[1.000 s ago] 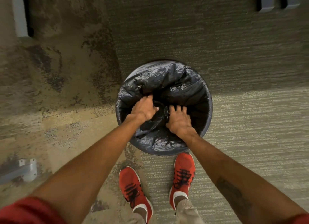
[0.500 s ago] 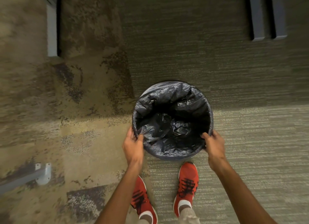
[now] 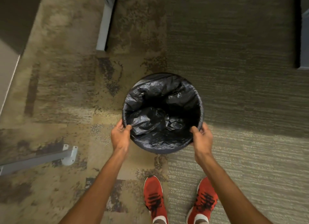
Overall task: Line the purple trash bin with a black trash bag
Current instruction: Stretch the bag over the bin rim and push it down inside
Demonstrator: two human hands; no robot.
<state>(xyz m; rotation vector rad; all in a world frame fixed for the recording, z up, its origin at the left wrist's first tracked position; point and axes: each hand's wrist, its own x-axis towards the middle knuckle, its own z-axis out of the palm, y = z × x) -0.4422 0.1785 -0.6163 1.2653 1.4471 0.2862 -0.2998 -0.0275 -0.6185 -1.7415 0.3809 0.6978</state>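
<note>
Black plastic from the trash bag (image 3: 160, 121) fills the round bin (image 3: 164, 150) on the carpet (image 3: 234, 106), just past two red shoes (image 3: 155, 198). The left hand (image 3: 120, 137) and right hand (image 3: 201, 139) each pinch the near rim, thumbs inside, fingers curled outside. I think the bag is almost in; next, tuck its edge snug over the rim.

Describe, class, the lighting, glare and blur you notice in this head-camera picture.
Head view: dim, warm light; the black trash bag shows soft glare on its folds and a dark centre; carpet at the left edge smears with motion blur; wide-angle distortion splays the desk legs outward; both hands at the rim stay fairly sharp.
</note>
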